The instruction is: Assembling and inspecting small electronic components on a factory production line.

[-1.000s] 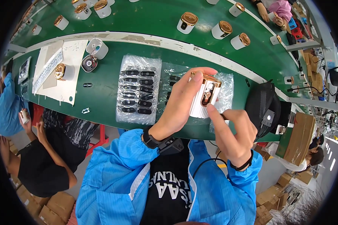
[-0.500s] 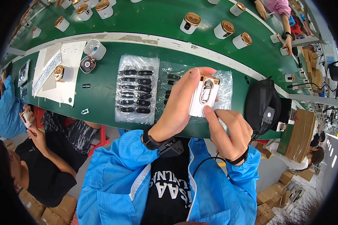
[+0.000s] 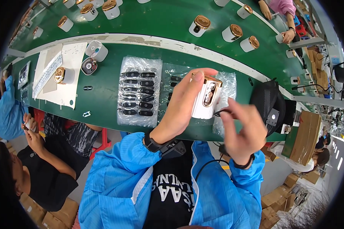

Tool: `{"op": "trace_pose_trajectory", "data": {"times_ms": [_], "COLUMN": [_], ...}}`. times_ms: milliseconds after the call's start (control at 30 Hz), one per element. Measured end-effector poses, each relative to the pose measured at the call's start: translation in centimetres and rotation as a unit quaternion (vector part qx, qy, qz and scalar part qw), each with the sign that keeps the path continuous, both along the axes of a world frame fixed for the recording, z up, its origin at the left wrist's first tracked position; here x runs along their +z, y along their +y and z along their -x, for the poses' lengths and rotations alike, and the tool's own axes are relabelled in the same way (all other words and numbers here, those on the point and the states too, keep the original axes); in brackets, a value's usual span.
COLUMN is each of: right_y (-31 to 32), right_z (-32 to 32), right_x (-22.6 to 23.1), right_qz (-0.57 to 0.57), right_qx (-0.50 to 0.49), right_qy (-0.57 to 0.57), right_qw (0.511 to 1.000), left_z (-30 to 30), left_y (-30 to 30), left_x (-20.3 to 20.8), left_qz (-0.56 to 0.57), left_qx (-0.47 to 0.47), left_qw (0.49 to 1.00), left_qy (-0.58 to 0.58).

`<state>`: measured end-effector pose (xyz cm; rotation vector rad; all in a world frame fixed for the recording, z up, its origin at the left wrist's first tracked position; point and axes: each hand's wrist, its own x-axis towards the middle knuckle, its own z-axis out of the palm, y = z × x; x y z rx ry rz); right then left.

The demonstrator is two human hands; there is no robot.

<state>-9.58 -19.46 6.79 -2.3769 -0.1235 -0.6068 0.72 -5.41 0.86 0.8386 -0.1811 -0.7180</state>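
Observation:
My left hand (image 3: 181, 101) is closed around a white housing with a gold top (image 3: 205, 97), held tilted above the bench. On the housing's side is a gold-rimmed oval recess with small parts inside. To the right of the housing and apart from it, my right hand (image 3: 244, 129) pinches a small dark piece (image 3: 222, 112), blurred by motion; it resembles the black oval panels. Left of my hands, several black oval panels (image 3: 130, 89) lie in rows on a bubble-wrap sheet (image 3: 126, 121). A second bubble-wrap sheet (image 3: 228, 89) is partly hidden behind my hands.
Beyond a white rail (image 3: 141, 38), white-and-gold housings (image 3: 200, 25) stand on a green belt (image 3: 156, 19). A black case (image 3: 266, 103) sits at the bench's right. At left are another housing (image 3: 64, 75), an opened housing (image 3: 96, 50) and a seated co-worker (image 3: 46, 164).
My right hand has drawn away from the housing to the right, now with a small dark piece between its fingers. Housings on the belt have shifted slightly right.

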Motion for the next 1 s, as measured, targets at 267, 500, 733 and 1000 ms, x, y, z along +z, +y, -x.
{"op": "trace_pose_trajectory", "data": {"times_ms": [267, 500, 733, 1000], "right_y": [-0.5, -0.3, 0.0, -0.8], "right_z": [-3.1, -3.5, -3.6, -3.6], "right_x": [1.9, 1.3, 1.0, 0.6], "right_qz": [-0.325, -0.231, -0.178, -0.138], "right_qx": [-0.009, 0.028, 0.018, 0.013], "right_qy": [0.12, 0.123, 0.102, 0.097], "right_qw": [0.938, 0.965, 0.979, 0.986], "left_z": [0.0, -0.1, -0.1, 0.3], "left_y": [0.2, 0.6, 0.6, 0.6], "left_x": [-0.1, 0.0, -0.1, -0.8], "left_qz": [-0.013, -0.04, -0.045, -0.032], "left_qx": [-0.024, -0.036, -0.037, -0.003], "left_qw": [1.0, 0.998, 0.998, 0.999], "left_qy": [0.003, -0.025, -0.031, -0.041]}}
